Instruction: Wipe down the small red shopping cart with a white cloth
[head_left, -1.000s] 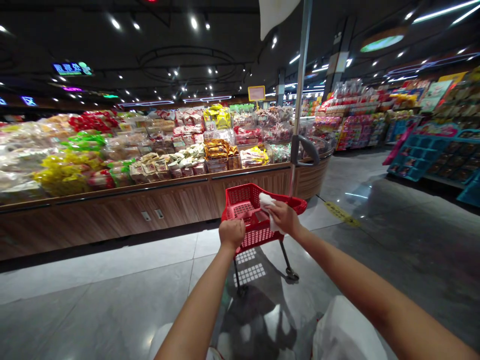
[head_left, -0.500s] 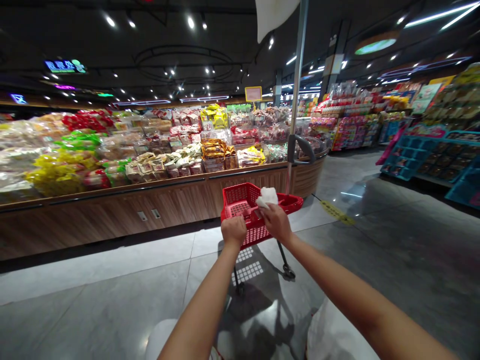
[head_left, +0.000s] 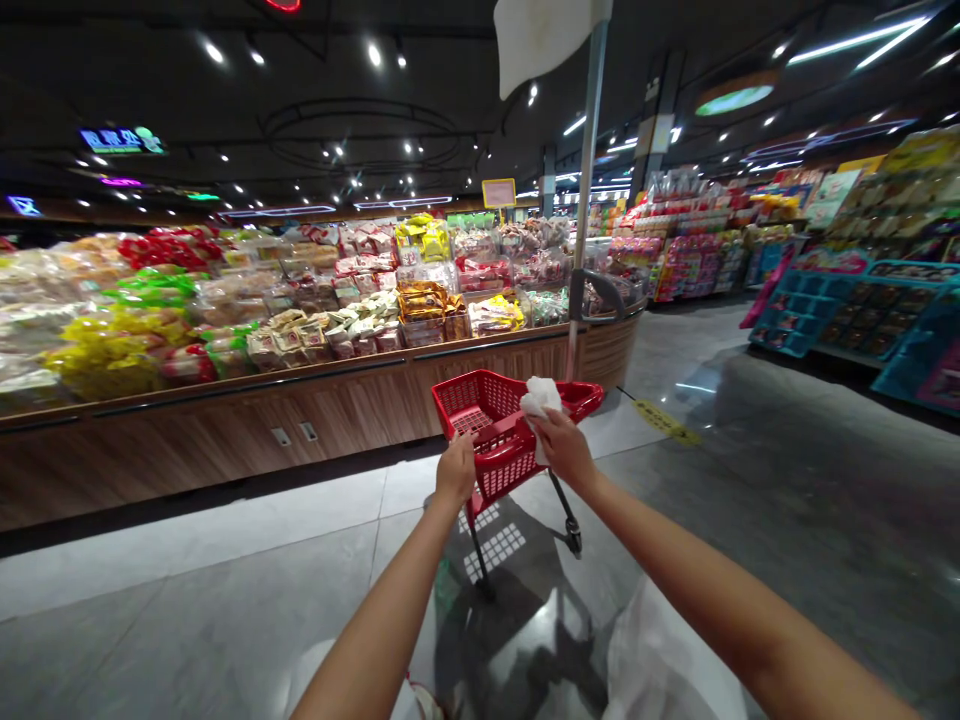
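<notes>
A small red shopping cart [head_left: 491, 395] stands on the grey floor in front of me, with a grey pole [head_left: 585, 190] rising from its far side and a white flag [head_left: 544, 35] at the top. My left hand [head_left: 456, 470] is closed on the cart's near rim. My right hand [head_left: 562, 447] grips a crumpled white cloth [head_left: 540, 398] and presses it against the rim at the cart's right side. The basket looks empty.
A long wooden display counter [head_left: 322, 410] piled with packaged snacks runs across the left and middle behind the cart. Shelves of goods [head_left: 690, 240] and blue crates [head_left: 817, 310] line the right. A yellow floor marking [head_left: 664, 420] lies past the cart.
The cart has turned slightly to the left. My right hand has slid the cloth a little along the rim; my left hand keeps its grip.
</notes>
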